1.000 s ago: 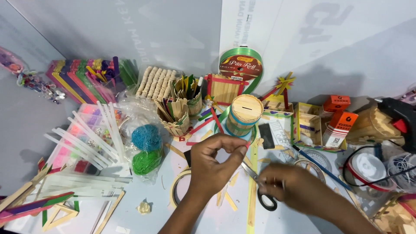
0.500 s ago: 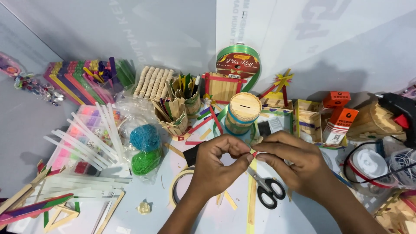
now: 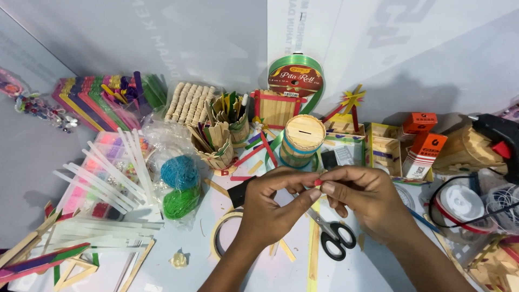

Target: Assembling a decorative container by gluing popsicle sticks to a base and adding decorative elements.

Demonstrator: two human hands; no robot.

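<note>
Since the frames a moment earlier, both hands have been brought together above the bench and the scissors (image 3: 334, 237) have been let go; they now lie flat, black handles toward the viewer, under the right hand (image 3: 363, 201). A small red piece (image 3: 318, 183) is pinched between the fingertips of the left hand (image 3: 268, 203) and those of the right, so both hands are closed on it, held just above the bench (image 3: 162, 276). A pale, light-coloured surface is seen, crowded with craft goods. A tape roll (image 3: 220, 240) lies just left of the left wrist. Behind the hands a round stick-built box (image 3: 301, 139) stands upright, with a green ribbon spool (image 3: 295, 80) propped against the grey wall (image 3: 189, 38) behind it. Blue and green yarn balls (image 3: 180, 186) sit in a clear bag to the left, beside white sticks (image 3: 111, 173). A black glue gun (image 3: 500, 135) is seen at the far right.
</note>
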